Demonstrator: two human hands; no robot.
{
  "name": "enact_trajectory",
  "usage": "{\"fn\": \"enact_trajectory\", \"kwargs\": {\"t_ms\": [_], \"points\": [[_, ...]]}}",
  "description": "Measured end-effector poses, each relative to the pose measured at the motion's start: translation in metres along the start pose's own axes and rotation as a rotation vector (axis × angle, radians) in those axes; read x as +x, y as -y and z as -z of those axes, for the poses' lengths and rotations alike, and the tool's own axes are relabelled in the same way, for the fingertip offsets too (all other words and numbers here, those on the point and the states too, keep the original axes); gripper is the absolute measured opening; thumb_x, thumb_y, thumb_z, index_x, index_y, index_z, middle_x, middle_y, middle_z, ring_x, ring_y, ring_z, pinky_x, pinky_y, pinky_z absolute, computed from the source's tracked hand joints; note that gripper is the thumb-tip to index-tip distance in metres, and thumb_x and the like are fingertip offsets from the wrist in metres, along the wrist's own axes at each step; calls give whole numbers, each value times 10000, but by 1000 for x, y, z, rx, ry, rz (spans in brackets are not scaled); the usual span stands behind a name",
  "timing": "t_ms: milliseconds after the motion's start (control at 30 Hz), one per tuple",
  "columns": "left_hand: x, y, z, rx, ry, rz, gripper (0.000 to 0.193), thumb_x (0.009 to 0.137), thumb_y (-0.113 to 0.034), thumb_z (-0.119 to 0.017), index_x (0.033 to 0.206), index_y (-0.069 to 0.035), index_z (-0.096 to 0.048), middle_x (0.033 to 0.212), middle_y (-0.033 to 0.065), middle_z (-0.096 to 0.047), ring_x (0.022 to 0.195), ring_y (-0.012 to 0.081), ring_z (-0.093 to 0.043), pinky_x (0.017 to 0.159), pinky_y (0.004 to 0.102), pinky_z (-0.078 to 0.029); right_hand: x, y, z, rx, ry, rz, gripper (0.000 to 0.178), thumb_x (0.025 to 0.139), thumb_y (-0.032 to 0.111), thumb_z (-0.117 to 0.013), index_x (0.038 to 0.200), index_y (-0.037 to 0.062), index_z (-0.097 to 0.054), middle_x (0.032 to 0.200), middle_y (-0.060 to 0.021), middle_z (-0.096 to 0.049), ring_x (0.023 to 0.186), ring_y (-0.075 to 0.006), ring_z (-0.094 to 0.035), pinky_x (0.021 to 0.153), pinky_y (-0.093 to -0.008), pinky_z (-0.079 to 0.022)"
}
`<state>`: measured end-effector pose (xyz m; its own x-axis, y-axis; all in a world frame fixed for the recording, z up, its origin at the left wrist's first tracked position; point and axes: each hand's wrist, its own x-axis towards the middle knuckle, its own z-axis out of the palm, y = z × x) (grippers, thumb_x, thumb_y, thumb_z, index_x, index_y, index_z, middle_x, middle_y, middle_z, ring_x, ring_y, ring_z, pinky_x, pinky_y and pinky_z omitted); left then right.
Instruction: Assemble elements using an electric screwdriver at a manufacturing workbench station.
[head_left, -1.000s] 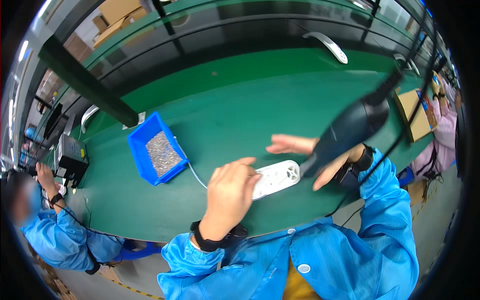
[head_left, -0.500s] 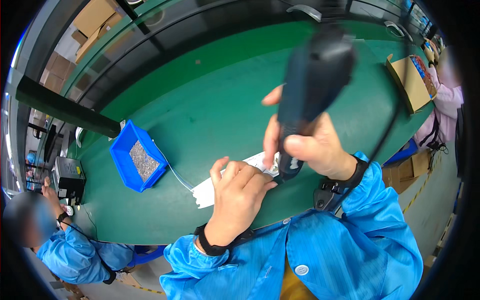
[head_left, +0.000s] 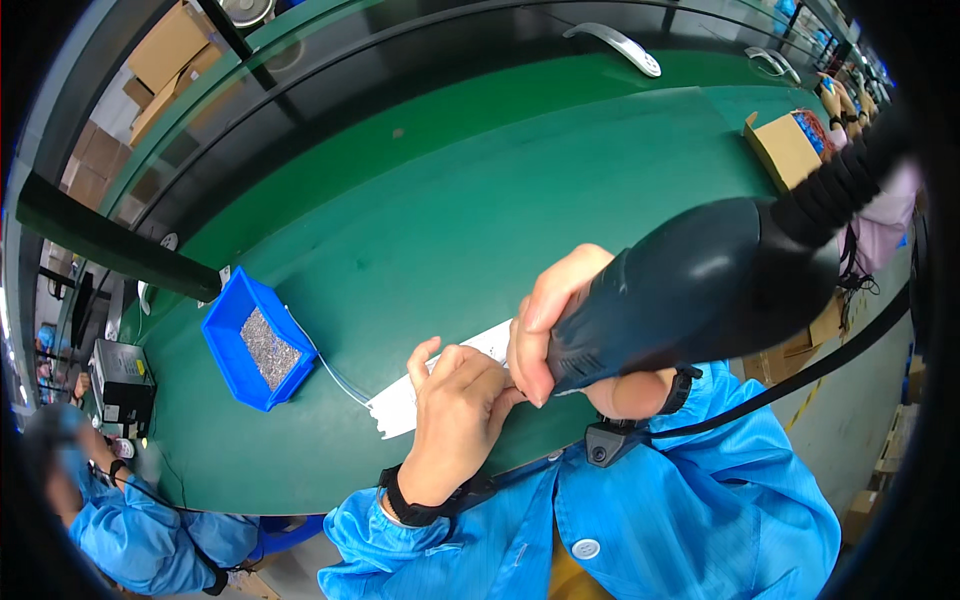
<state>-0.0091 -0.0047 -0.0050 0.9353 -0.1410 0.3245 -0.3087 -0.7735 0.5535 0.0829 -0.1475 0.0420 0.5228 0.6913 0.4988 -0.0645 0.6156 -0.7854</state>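
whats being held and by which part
The right hand grips the dark handheld tool by its body, near the end away from its cable. The left hand lies over the white strip; any grip is hidden.

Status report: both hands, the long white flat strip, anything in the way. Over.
Right hand gripping bulky black handheld tool. Left hand over long white flat strip on green tabletop. Tool and right hand hide strip's right end.

A green workbench is met at left by a dark post; cardboard boxes are stacked beyond; the grey floor is marked with yellow tape; a blue seat is seen below the workbench.
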Motion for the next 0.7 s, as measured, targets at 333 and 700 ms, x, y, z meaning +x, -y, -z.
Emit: {"fn": "enact_trajectory", "kwargs": {"t_ms": [333, 700], "points": [[-5, -11, -1, 310, -10, -12, 177, 670, -132, -671, 780, -64, -550, 760, 41, -488, 845, 201, -497, 918, 478, -272, 4, -1, -8, 3, -100, 33, 690, 714, 471, -674, 1074, -44, -388, 691, -138, -574, 650, -207, -592, 568, -287, -484], [-13, 76, 104, 747, -360, 354, 328, 692, -130, -674, 988, -26, -576, 915, 113, -596, 842, 277, -564, 745, 361, -438, 9, -8, 5, -123, -259, 223, 719, 731, 687, -507, 1033, 46, -385, 580, -56, -505, 460, -154, -511, 463, -276, -436]]}}
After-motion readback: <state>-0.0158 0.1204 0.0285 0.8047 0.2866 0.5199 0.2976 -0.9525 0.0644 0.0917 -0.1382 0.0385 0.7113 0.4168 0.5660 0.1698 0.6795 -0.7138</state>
